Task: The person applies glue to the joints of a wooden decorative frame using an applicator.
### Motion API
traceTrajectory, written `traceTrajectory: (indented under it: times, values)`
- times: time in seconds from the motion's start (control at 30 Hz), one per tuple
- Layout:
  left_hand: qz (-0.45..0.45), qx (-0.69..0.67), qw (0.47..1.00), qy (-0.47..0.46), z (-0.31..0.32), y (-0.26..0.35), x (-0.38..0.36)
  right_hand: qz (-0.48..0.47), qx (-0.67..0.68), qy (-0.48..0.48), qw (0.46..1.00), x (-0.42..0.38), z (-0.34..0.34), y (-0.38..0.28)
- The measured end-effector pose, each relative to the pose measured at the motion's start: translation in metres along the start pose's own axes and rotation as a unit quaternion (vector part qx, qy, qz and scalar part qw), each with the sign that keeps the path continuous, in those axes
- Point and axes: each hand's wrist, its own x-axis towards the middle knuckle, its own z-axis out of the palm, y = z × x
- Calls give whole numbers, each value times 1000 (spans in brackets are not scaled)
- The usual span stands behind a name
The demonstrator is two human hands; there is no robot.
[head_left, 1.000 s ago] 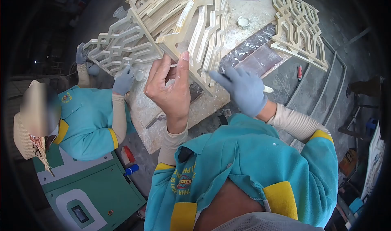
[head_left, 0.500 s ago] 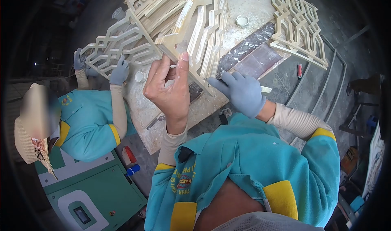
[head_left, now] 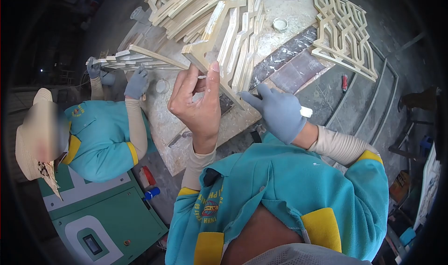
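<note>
A cut-out wooden lattice panel [head_left: 224, 50] stands tilted in front of me over the worktable. My left hand [head_left: 198, 108], bare, pinches its near edge between thumb and fingers. At the panel's lower right corner is my right hand [head_left: 283, 114] in a grey glove, closed, with the index finger stretched to the edge. From that fist sticks the white end of a thin hand tool [head_left: 306, 112]; its working end is hidden. Left of me, a co-worker's gloved hands [head_left: 136, 84] hold another lattice panel [head_left: 140, 58], seen nearly edge-on.
Stacked lattice panels [head_left: 186, 14] lie at the back of the table [head_left: 179, 160]. One more panel [head_left: 343, 36] rests at the right. An open tub [head_left: 280, 25] of white paste and a round lid-like cup [head_left: 162, 86] stand on the table. A red-handled tool [head_left: 344, 83] lies right.
The co-worker's panel has tipped from showing its face to nearly edge-on. My hands and panel have shifted only slightly; my right hand has turned a little at the corner.
</note>
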Motion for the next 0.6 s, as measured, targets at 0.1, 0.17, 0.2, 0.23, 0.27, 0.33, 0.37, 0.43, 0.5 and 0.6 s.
traceTrajectory:
  times: [0.1,0.17,0.2,0.23,0.27,0.33,0.37,0.43,0.5,0.6]
  values:
    - [3,16,1000,0,-2,2,-1,3,-8,51,999,6,-1,3]
    - [-1,15,1000,0,-2,2,-3,-1,-11,58,998,5,4,3]
    - [-6,17,1000,0,-3,2,-4,-7,-12,64,998,5,6,3]
    - [-5,17,1000,0,-5,-2,-7,-7,-12,65,998,5,3,5]
    - [-9,15,1000,6,-9,-8,-10,1,56,-3,998,4,-2,9]
    - [-13,10,1000,11,-17,-18,-17,11,121,-70,990,1,-2,16]
    - [-33,19,999,7,-22,-21,-21,25,157,-38,987,1,4,21]
    - [-54,28,998,4,-26,-27,-30,39,194,-6,980,10,18,32]
    - [-64,17,998,5,-29,-31,-40,68,195,47,977,27,32,42]
    - [-73,25,997,-9,-33,-38,-54,127,131,-1,983,44,43,40]
